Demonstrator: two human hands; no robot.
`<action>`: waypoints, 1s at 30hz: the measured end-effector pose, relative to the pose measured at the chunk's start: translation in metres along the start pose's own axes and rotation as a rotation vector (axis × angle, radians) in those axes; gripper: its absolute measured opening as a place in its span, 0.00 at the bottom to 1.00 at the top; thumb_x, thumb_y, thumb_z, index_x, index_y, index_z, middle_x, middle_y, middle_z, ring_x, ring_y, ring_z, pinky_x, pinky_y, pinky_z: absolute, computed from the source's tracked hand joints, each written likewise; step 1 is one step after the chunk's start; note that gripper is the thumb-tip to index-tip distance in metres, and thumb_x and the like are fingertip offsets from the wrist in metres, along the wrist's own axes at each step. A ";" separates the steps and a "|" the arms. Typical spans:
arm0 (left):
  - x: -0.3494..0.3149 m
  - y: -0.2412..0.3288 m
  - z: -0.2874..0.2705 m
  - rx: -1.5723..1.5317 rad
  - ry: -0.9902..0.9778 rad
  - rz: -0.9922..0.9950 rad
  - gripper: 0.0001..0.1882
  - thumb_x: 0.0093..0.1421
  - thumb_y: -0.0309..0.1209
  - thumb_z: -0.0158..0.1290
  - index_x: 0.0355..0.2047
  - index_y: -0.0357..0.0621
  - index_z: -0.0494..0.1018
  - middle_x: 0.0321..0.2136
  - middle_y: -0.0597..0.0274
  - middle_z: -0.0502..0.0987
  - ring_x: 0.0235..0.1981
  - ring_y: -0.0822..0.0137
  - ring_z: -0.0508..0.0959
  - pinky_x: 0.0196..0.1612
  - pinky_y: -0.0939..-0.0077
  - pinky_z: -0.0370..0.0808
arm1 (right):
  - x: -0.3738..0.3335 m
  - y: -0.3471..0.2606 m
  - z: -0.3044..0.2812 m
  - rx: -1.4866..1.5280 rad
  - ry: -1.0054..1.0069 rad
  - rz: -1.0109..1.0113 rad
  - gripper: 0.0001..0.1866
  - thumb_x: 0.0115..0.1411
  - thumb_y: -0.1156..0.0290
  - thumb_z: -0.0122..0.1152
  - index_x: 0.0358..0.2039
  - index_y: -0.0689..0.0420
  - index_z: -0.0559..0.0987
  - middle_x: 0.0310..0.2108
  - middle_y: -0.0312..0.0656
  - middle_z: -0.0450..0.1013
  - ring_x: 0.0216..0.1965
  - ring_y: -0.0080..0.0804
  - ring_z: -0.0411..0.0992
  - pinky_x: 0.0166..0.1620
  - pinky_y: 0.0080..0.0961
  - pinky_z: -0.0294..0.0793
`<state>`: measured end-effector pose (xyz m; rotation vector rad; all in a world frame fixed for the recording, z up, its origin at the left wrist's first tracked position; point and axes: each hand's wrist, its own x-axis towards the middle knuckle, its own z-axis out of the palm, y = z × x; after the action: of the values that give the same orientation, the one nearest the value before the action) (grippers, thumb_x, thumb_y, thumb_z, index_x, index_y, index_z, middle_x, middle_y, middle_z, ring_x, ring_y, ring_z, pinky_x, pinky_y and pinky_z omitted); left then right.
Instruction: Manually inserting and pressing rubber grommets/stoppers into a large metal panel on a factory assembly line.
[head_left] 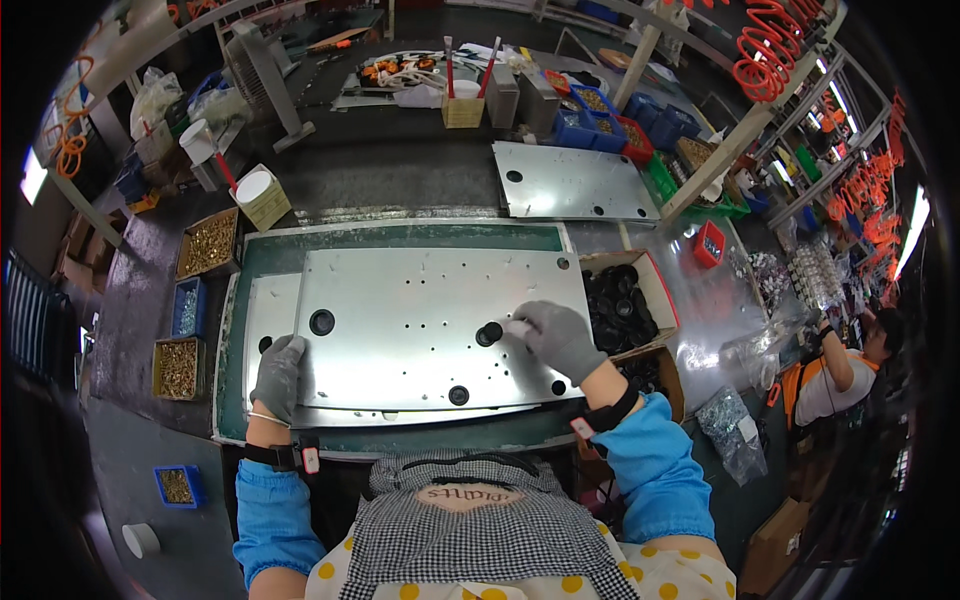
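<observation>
A flat silver metal panel (380, 290) with small holes and pins lies in front of me, overlapping another panel (262, 308) beneath it. My left hand (279, 377), in a grey glove, grips the upper panel's left edge. Over the panel's right half, my right hand (556, 338), also gloved and with pale fingertips, pinches a black round plastic cap (489, 334) against the surface. Other black caps sit in the panel: one at the left (321, 322), one near the front edge (458, 395), and smaller ones toward the right corners.
An open carton of black caps (655, 290) stands right of the panel. Bins of brass fasteners (208, 243) and a blue bin (187, 308) line the left. Another drilled panel (575, 180) lies at the back right. A co-worker (840, 375) is at far right.
</observation>
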<state>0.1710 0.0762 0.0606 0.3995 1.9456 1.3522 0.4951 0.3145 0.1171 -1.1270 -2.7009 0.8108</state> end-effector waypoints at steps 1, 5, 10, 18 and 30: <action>0.001 0.000 0.000 0.026 -0.017 -0.023 0.17 0.62 0.36 0.48 0.44 0.36 0.74 0.30 0.64 0.75 0.29 0.72 0.71 0.35 0.79 0.68 | 0.000 0.007 -0.001 -0.026 0.078 0.057 0.13 0.58 0.59 0.57 0.38 0.53 0.78 0.35 0.44 0.74 0.37 0.42 0.75 0.42 0.35 0.73; 0.003 0.001 0.003 0.063 0.029 0.068 0.16 0.62 0.36 0.48 0.42 0.37 0.75 0.27 0.66 0.74 0.27 0.74 0.69 0.31 0.81 0.68 | 0.000 0.003 0.031 -0.164 0.173 -0.168 0.12 0.58 0.62 0.58 0.39 0.54 0.78 0.36 0.41 0.72 0.39 0.40 0.73 0.42 0.34 0.73; 0.004 -0.009 0.001 -0.067 -0.029 0.099 0.14 0.61 0.36 0.49 0.38 0.39 0.76 0.21 0.74 0.68 0.21 0.80 0.64 0.23 0.86 0.61 | 0.006 0.015 0.021 -0.128 0.086 -0.214 0.14 0.60 0.60 0.52 0.40 0.54 0.78 0.38 0.43 0.73 0.41 0.42 0.73 0.44 0.38 0.72; 0.017 -0.018 -0.012 -0.026 -0.226 0.276 0.11 0.63 0.31 0.47 0.38 0.36 0.74 0.32 0.65 0.73 0.33 0.73 0.70 0.37 0.77 0.68 | -0.018 0.059 0.002 -0.084 0.209 -0.098 0.11 0.52 0.64 0.55 0.35 0.49 0.79 0.34 0.41 0.74 0.38 0.42 0.74 0.41 0.38 0.75; 0.019 0.026 0.150 0.133 -0.798 -0.050 0.16 0.64 0.33 0.46 0.44 0.32 0.72 0.40 0.58 0.77 0.43 0.66 0.75 0.47 0.72 0.73 | -0.065 0.033 0.066 0.129 0.595 0.296 0.11 0.52 0.69 0.57 0.36 0.58 0.76 0.29 0.48 0.77 0.32 0.49 0.76 0.37 0.40 0.73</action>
<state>0.2601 0.2008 0.0488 0.8054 1.3552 0.8359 0.5439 0.2604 0.0503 -1.4726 -2.0021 0.5517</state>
